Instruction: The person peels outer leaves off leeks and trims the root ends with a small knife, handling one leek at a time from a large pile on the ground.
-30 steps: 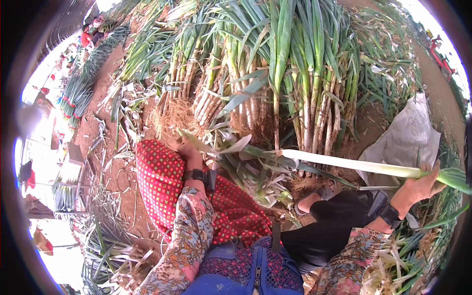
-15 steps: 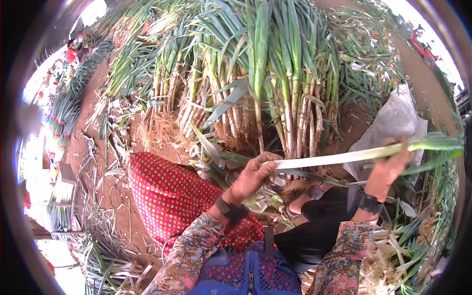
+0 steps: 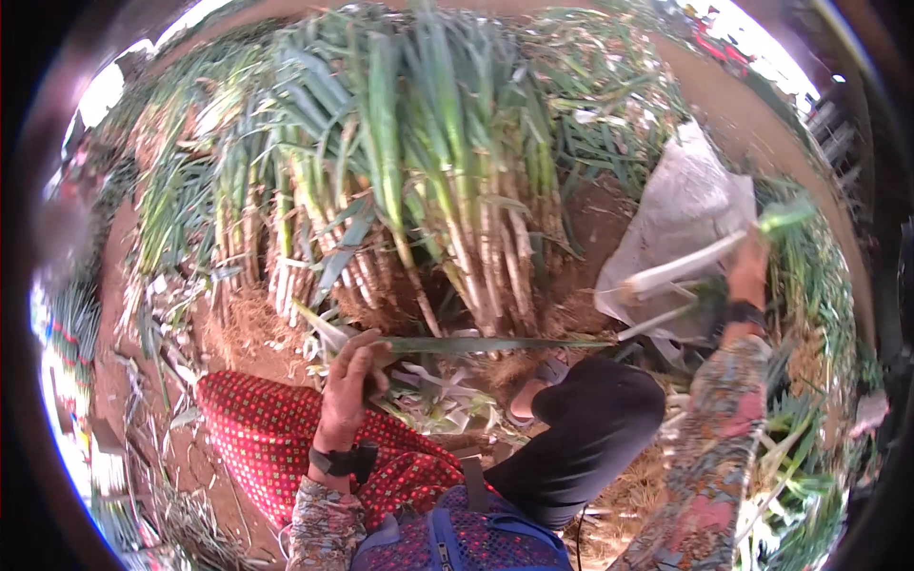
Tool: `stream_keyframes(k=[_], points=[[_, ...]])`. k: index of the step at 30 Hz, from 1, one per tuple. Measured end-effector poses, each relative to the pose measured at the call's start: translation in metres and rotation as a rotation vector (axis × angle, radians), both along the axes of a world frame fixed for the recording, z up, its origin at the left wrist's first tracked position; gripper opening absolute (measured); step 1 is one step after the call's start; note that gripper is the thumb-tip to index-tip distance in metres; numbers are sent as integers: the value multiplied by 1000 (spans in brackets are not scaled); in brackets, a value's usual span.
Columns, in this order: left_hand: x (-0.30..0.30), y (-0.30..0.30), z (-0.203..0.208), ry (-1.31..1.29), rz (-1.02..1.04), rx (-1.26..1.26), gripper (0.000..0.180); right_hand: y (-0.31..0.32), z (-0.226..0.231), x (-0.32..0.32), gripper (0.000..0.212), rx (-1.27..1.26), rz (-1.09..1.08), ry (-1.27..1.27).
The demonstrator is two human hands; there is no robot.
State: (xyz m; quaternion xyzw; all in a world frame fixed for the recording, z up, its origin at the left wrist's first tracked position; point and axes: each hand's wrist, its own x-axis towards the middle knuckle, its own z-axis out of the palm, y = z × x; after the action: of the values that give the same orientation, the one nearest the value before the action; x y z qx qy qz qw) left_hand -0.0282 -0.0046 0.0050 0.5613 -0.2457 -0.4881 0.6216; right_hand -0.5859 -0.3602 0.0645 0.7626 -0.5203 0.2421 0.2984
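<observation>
At the right, my right hand [image 3: 749, 266] is closed round a leek [image 3: 687, 265] where its white stalk turns green. The leek's white end points left and slightly down, and its blurred green top sticks out beyond my hand. My left hand [image 3: 347, 381] is above the red patterned cloth over my knee, off the leek, with its fingers curled in. Whether anything is inside those fingers is hidden. A long dark green leaf [image 3: 495, 344] runs rightward from beside my left fingers. Ahead of me, a thick bunch of leeks [image 3: 486, 219] leans with roots toward me.
A whitish sack [image 3: 671, 214] lies on the soil behind my right hand. Peeled leaves and scraps [image 3: 438, 388] litter the ground by my foot [image 3: 533, 385]. More leeks [image 3: 795, 476] lie at the lower right. Tied green bundles [image 3: 71, 333] are at the far left.
My left hand has come off the leek's white end and moved left. My right hand has carried the leek up, and it now tilts. The whole view has shifted.
</observation>
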Motion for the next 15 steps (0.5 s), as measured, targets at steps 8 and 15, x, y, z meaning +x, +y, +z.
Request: stream_keyframes(k=[8,15], points=[[-11,-11,-27,-69,-215,81,27,-42,-24,44,42,827,46,-1024],[-20,-10,-24,-122,-323,181,26,2,-64,331,37,1312,145,-1198]])
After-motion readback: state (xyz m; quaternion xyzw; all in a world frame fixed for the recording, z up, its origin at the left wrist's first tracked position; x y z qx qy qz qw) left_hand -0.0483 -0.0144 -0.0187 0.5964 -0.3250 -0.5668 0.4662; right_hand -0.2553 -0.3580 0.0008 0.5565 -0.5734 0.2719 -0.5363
